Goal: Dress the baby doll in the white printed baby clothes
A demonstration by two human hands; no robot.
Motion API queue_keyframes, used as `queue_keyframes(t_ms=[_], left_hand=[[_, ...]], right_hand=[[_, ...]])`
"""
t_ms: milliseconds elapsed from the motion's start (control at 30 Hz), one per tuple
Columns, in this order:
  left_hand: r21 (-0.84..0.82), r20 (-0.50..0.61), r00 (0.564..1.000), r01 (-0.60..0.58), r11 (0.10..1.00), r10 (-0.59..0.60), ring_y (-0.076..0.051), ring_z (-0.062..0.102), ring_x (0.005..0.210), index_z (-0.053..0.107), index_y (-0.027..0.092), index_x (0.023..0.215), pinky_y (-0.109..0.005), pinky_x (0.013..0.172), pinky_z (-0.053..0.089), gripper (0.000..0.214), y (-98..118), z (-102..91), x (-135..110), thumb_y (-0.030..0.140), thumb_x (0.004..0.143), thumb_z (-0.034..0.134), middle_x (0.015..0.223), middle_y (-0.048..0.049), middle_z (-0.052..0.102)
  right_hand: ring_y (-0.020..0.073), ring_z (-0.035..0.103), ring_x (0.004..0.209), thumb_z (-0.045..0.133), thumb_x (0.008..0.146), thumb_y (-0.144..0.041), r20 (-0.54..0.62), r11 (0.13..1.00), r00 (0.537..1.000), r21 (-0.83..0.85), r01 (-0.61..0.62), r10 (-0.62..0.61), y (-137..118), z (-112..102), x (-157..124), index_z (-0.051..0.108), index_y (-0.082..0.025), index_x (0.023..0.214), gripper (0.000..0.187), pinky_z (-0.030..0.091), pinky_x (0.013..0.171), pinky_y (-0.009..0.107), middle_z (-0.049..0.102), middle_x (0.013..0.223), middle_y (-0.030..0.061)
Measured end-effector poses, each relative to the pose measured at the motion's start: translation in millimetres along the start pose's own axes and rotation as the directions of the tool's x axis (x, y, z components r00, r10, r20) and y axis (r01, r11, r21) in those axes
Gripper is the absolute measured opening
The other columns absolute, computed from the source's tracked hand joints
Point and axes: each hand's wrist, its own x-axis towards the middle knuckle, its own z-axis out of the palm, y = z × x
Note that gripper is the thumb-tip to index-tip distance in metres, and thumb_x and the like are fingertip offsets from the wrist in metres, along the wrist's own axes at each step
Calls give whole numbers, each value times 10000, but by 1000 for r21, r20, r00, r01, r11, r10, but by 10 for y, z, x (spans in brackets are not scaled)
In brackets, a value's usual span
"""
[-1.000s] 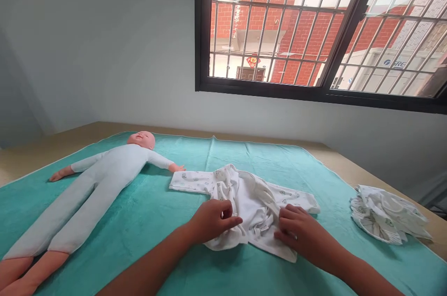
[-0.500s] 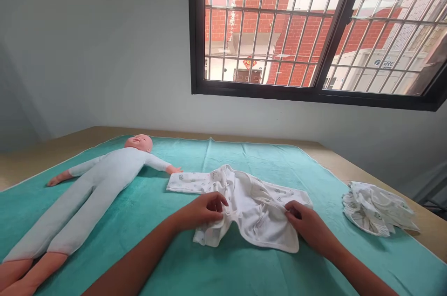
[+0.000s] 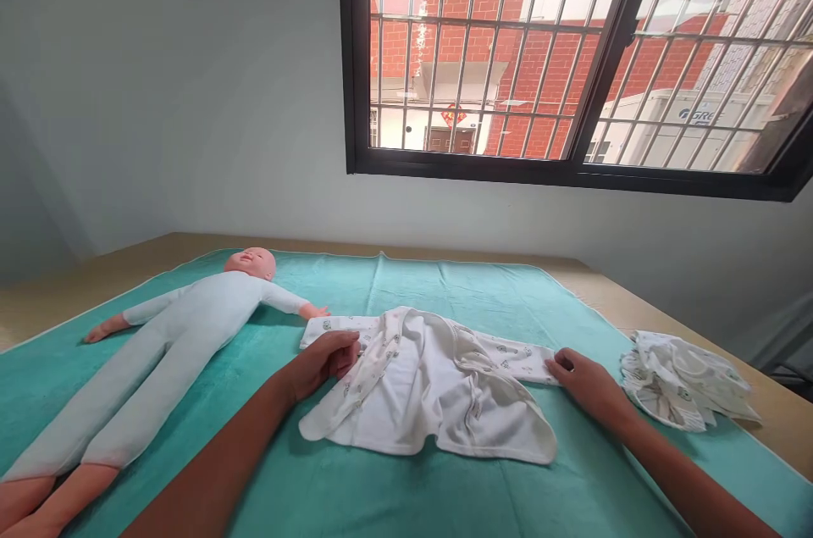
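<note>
A white baby shirt [image 3: 412,390] with small printed figures lies spread on the teal blanket, its front open and both sleeves stretched sideways. My left hand [image 3: 323,364] is closed at the left sleeve, beside the folded-back front panel; its fingertips are partly hidden. At the cuff of the right sleeve [image 3: 517,358], my right hand [image 3: 584,385] pinches the fabric between thumb and fingers. To the left, a baby doll [image 3: 196,318] in a white bodysuit rests on its back, one hand close to the left cuff.
The teal blanket [image 3: 495,288] covers most of a wooden tabletop [image 3: 584,271]. A crumpled white printed garment [image 3: 689,381] sits near the right edge. Behind the table stands a grey wall [image 3: 190,97] with a barred window [image 3: 470,165].
The left front panel, bunched before, is now opened out to the left. My left hand moved left and up to the sleeve; my right hand moved right to the cuff.
</note>
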Motion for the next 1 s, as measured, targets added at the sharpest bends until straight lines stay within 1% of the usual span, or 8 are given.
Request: queue_keyframes(t_ms=[133,267,333,467,533,700,867,1000], left_hand=[[92,-22,1000,-18,996,20,-84,341,538,604,139,739,-221,522,278,317,-67,81,50,439,840,576,585,40,411],[165,-23,1000,-12,986,17,-81,348,536,623,130,818,-213,504,269,282,-95,75,72,408,837,579,596,41,434],[169,-29,999,-9,986,14,-81,359,535,624,131,829,-211,499,262,276,-99,68,78,403,831,580,603,38,452],[172,-45,999,16,985,-9,-82,382,557,622,133,838,-203,509,264,272,-89,83,70,403,812,604,635,28,488],[173,-57,998,17,985,-7,-84,376,563,620,136,837,-204,513,262,277,-82,98,61,411,807,609,637,29,484],[198,-74,997,28,980,-14,-94,387,577,619,149,832,-214,522,266,302,-90,106,74,446,778,618,650,27,489],[209,-86,996,46,977,-28,-96,392,575,619,146,833,-214,528,270,335,-103,100,107,467,739,642,628,34,481],[184,-86,996,41,982,-25,-84,409,565,634,135,819,-218,540,287,304,-96,111,86,423,729,666,634,31,514]], right_hand=[[227,614,750,394,869,-510,-127,1000,992,17,-9,11,-13,-59,218,638,-206,884,391,421,664,318,686,853,76],[276,578,1007,392,890,-490,-293,1000,956,-20,-2,-4,-193,-18,267,595,-159,1115,449,433,808,367,602,1162,150],[275,549,1071,428,892,-494,-315,993,942,-23,113,-114,-442,56,152,559,-166,1200,469,432,849,373,542,1252,150],[223,542,1056,470,913,-478,-54,856,855,-20,516,-516,-1117,181,-184,553,-251,1227,396,429,864,342,559,1235,71],[228,525,1064,524,890,-425,37,799,805,-101,593,-592,-1367,202,-254,582,-247,1193,356,400,890,350,581,1194,67],[181,570,899,442,907,-279,-4,884,887,-79,460,-462,-1460,243,-34,644,-208,878,216,381,794,294,638,914,43],[192,603,935,369,932,-347,-174,955,943,41,295,-284,-1409,164,23,570,-158,1122,336,461,767,303,613,1110,106],[205,603,1046,412,956,-437,-190,901,910,170,400,-369,-1429,-9,-278,552,-253,1225,354,521,799,297,583,1236,102]])
